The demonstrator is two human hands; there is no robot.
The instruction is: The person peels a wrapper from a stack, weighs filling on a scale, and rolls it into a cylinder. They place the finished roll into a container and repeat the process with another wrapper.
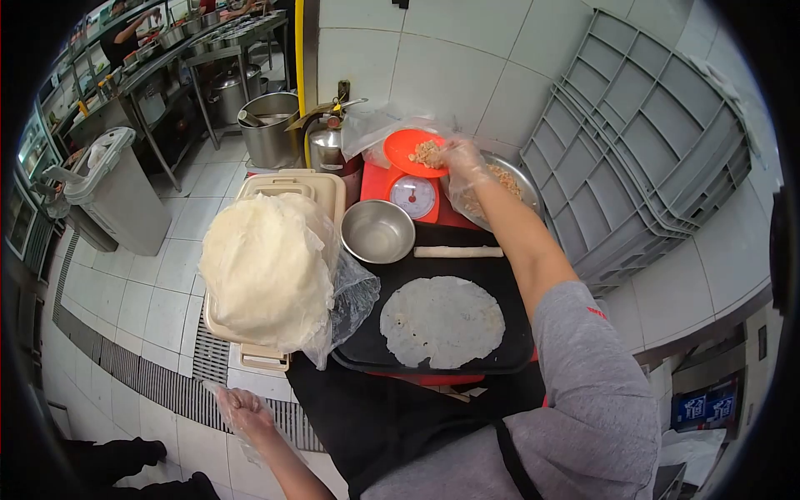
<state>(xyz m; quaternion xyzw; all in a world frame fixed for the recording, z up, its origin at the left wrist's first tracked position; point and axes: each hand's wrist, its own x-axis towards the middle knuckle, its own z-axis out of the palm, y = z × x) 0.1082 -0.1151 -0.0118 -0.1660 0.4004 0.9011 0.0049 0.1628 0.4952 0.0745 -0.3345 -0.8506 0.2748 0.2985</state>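
Observation:
My right hand (pixel 465 160), in a clear plastic glove, reaches over the edge of an orange plate (pixel 400 148). Its fingers are closed at a small heap of crumbly light-brown filling (pixel 427 154). The plate rests on an orange dial scale (pixel 412 197). Beside it, partly behind my forearm, a metal bowl (pixel 533 193) contains more filling. My left hand (pixel 247 412), also gloved, hangs low at the left with its fingers curled and nothing visible in them. Nearest it is a large pale dough mound (pixel 267 271) on a beige lidded container (pixel 329 193).
On the black tray (pixel 354 358) lie a thin greyish round sheet (pixel 443 322) and a rolling pin (pixel 458 252). An empty steel bowl (pixel 377 232) stands between dough and scale. Grey crates (pixel 633 125) lean at the right. Behind are a fire extinguisher (pixel 327 146) and a steel pot (pixel 271 133).

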